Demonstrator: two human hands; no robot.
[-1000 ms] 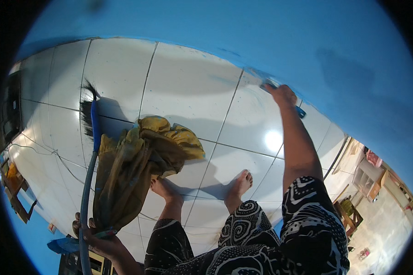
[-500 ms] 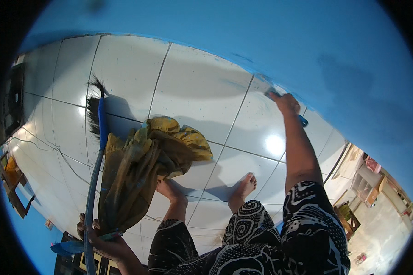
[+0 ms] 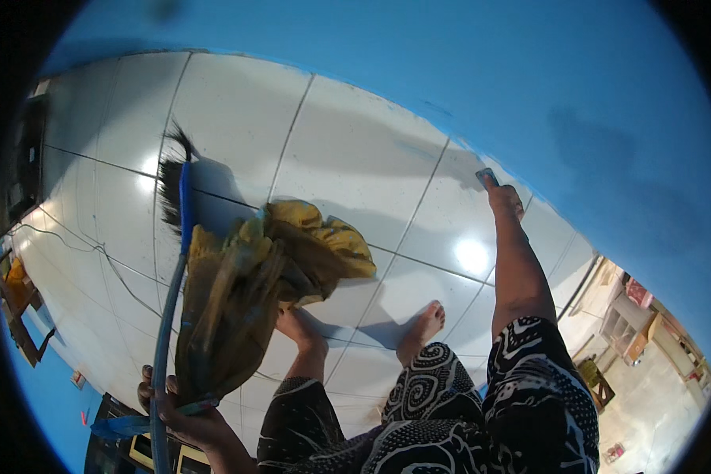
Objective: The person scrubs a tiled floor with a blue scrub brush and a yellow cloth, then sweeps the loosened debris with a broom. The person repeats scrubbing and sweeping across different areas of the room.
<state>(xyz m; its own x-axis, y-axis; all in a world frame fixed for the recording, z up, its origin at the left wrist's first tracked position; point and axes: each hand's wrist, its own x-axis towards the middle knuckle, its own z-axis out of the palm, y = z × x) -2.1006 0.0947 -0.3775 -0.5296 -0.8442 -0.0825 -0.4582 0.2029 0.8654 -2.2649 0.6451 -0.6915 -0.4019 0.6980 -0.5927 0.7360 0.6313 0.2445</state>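
My left hand (image 3: 178, 411) is closed round the handle of a broom (image 3: 185, 207) with a blue head and dark bristles. The same hand grips a bunched yellow-brown cloth (image 3: 233, 316), which hangs out over the floor. A blue-stained, stick-like thing (image 3: 122, 427) also sticks out of this hand; its kind is unclear. My right arm reaches forward to the foot of the blue wall, where my right hand (image 3: 507, 201) is closed on a scraper (image 3: 485, 177) with a flat blade. Most of the scraper's handle is hidden by the hand.
White floor tiles (image 3: 355, 142) run up to the blue wall (image 3: 419, 47), with small specks on them. My bare feet (image 3: 424, 325) stand apart on the tiles. A thin cable (image 3: 103, 251) lies at the left. Furniture and a shelf (image 3: 628, 320) show at the far right.
My right hand has turned and drawn slightly back and to the right with the scraper. The broom and cloth have shifted slightly right in the picture, still in my left hand.
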